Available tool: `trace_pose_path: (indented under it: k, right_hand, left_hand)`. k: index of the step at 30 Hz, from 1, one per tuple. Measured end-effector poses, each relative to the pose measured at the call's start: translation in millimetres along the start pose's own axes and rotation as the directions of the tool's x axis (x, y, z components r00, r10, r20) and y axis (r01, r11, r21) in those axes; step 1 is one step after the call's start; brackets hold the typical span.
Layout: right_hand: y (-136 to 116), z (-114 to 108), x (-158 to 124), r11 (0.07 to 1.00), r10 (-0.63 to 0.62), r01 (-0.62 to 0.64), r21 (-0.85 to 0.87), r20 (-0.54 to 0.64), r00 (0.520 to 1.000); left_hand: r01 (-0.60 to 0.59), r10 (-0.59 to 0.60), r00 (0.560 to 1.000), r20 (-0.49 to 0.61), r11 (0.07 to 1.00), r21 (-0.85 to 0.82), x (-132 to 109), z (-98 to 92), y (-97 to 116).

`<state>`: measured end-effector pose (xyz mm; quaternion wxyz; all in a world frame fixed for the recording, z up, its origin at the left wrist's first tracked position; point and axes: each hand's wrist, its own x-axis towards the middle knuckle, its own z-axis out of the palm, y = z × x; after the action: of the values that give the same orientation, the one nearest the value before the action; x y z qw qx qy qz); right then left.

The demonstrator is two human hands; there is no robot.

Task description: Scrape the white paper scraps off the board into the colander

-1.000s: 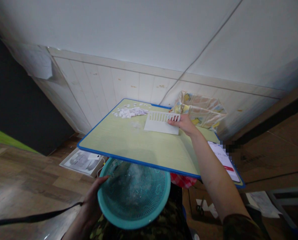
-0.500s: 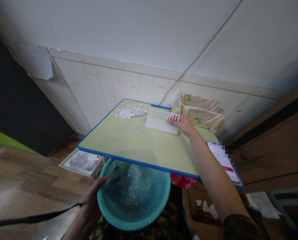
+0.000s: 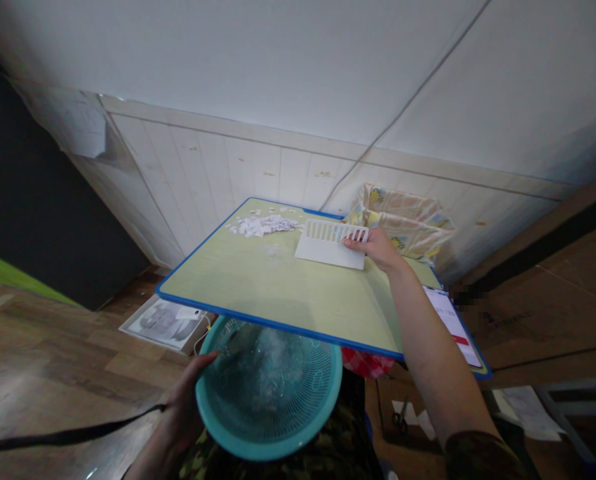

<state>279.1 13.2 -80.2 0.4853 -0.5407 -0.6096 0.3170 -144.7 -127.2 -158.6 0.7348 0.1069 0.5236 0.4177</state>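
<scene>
My left hand [image 3: 191,387] grips the left rim of a turquoise plastic colander [image 3: 323,400] at my lap, below the table's front edge. Inside the colander lies a heap of clear, crinkled plastic bits [image 3: 273,360]. Above the table my right hand [image 3: 378,248] pinches the right end of a white plastic piece [image 3: 331,253] with a row of slots along its upper part. Whether it is a tray or a basket I cannot tell. To its left is a pile of small white paper scraps [image 3: 263,225], with a few clear bits [image 3: 273,251] in front.
The pale green folding table [image 3: 258,287] has a blue edge. A fabric-lined basket [image 3: 403,220] stands at its back right, and a phone [image 3: 453,323] lies at the right edge. An open white box [image 3: 163,323] sits on the floor at left; scissors [image 3: 401,420] lie low at right.
My right hand has shifted slightly right with the white slotted piece, away from the paper scraps. My left hand and the colander stay nearly where they were.
</scene>
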Motion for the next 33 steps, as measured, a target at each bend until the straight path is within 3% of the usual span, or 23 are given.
trace_pose_path:
  k: [5,11,16,24,33]
  right_hand:
    - [-5,4,-1,0.999,-0.034,0.034,-0.008,0.085,0.996]
    - [-6,0,-2,1.000,0.003,-0.004,0.015,0.090,0.996]
    - [-11,16,-5,0.998,-0.030,0.038,-0.046,0.175,0.984]
    - [-5,27,-2,0.996,-0.046,0.049,-0.076,0.044,0.998]
    - [-5,26,-2,0.997,-0.040,0.044,-0.059,0.074,0.996]
  left_hand:
    - [-0.006,0.006,1.000,0.004,1.000,-0.003,-2,-0.8,0]
    - [0.017,-0.017,1.000,-0.002,1.000,0.003,-2,3.0,0]
    - [0.009,-0.010,0.999,-0.050,1.000,-0.008,-8,11.7,3]
    - [-0.001,0.000,0.998,-0.056,1.000,-0.007,-11,15.2,5]
    - [-0.004,0.004,0.999,-0.049,1.000,-0.006,-11,13.6,4]
